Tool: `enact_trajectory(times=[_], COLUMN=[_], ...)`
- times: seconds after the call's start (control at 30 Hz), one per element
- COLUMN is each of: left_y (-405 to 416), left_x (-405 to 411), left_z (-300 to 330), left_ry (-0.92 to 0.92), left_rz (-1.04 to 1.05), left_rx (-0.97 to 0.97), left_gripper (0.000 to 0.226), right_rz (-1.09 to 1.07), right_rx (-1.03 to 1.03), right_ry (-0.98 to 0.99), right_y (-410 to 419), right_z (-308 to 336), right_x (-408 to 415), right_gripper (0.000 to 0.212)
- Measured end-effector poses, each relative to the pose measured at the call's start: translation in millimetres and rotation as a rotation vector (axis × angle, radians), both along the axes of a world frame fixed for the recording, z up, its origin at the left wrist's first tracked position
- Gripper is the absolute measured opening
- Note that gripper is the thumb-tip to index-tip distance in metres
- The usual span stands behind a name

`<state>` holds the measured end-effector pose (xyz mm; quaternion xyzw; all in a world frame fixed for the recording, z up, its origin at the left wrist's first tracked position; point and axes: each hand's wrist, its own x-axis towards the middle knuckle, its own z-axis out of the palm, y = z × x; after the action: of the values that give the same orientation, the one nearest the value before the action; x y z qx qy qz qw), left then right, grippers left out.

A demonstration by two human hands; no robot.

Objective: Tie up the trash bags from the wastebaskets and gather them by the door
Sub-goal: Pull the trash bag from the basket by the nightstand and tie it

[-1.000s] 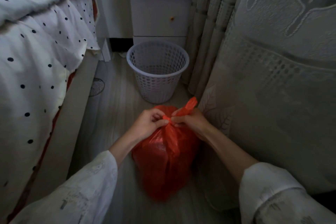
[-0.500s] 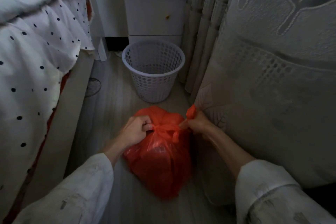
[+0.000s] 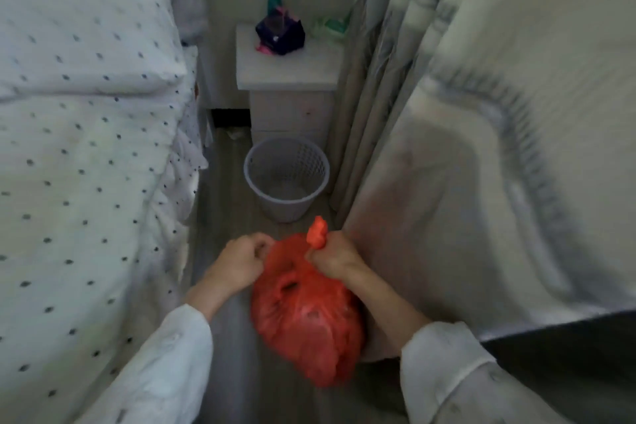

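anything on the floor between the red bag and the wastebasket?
Head view: only bare wood floor between the red plastic trash bag and the pale perforated plastic wastebasket.

Head camera looks steeply down, close above the floor [image 3: 223,337].

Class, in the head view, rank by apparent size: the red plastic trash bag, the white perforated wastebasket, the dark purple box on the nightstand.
1. Red plastic trash bag, though nearest the camera.
2. White perforated wastebasket.
3. Dark purple box.
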<state>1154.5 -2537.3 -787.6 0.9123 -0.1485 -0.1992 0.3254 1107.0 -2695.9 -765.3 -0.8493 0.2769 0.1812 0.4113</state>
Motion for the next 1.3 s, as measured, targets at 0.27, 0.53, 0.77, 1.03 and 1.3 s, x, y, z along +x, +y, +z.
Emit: enact_trajectory(times=[0.27,0.53,0.77,1.03,1.3], left_y=[9,-7,-61,-124,-136], left_x=[-47,-107,-193,-376,-635], left_z=[271,440,496,517,541], left_ry=[0.024,0.001,-0.03,-0.063,-0.037], left_rz=[-0.031,-0.372,-0.915,-1.512,-1.972], left_rx=[-0.152,-0.18,-0.19,-0.119,-0.187], left_gripper=[0.02,0.021,0.018,0.021,0.016], right_rz=[-0.017,-0.152,-0.444,-0.916,-1.487], right_rx=[0.076,0.082,0.135,0.059,-0.117], right_ry=[-0.005,-0.117,-0.287,-0.292,-0.34], right_y=[6,2,1,39,124], right_z=[272,428,479,491,510], right_x=[-62,-177,-312,-525,-770], right_gripper=[0.017,0.016,0.006,0.027,0.013])
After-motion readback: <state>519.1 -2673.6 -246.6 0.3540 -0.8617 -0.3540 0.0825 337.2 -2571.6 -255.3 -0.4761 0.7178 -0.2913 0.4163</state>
